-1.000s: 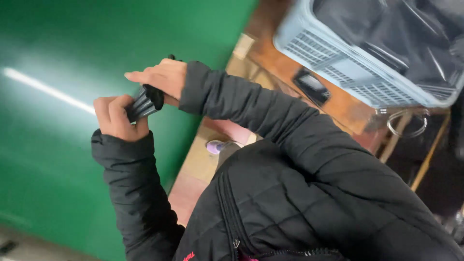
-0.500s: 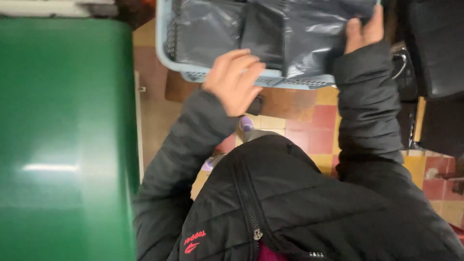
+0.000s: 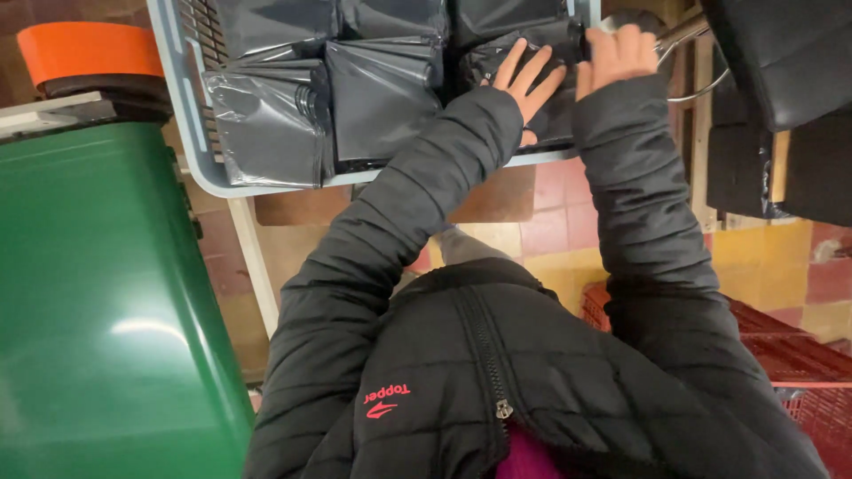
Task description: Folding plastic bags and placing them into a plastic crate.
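- A dark grey plastic packet (image 3: pixel 524 53) lies at the right end of a pale blue-grey crate (image 3: pixel 182 115), under and between both hands.
- The left hand (image 3: pixel 531 78) rests flat on this packet, 4 fingers (image 3: pixel 515 66) spread wide and pointing up and away from the body; the packet's wrinkled film shows above and to the left of the fingertips.
- Whether the left thumb pinches any film I cannot tell; the palm side faces down and hides it.
- The right hand (image 3: pixel 617 55) sits just beside the left, to its right, fingers curled downward over the packet's right edge near the crate's rim. The fingertips are hidden, so whether they grip the film or only press it I cannot tell.
- The packet's visible part lies mostly left of the right fingers and above the left fingers, touching both hands.
- Left of the left fingers, a second grey packet (image 3: pixel 382 98) lies flat in the crate, and further left a third grey packet (image 3: pixel 262 120), both shiny and creased, apart from the hands.
- Both arms wear black quilted jacket sleeves (image 3: pixel 426 195) reaching up from the body to the crate.
- Right of the right fingers, a curved metal rod (image 3: pixel 683 40) and a black padded seat (image 3: pixel 781 62) stand near.
- Well left of the fingers, a green glossy bin (image 3: pixel 98 302) fills the side, with an orange roll (image 3: pixel 89 49) above it.
- Below the hands, red and yellow floor tiles (image 3: pixel 559 213) show, and a red plastic crate (image 3: pixel 781 355) lies lower right.
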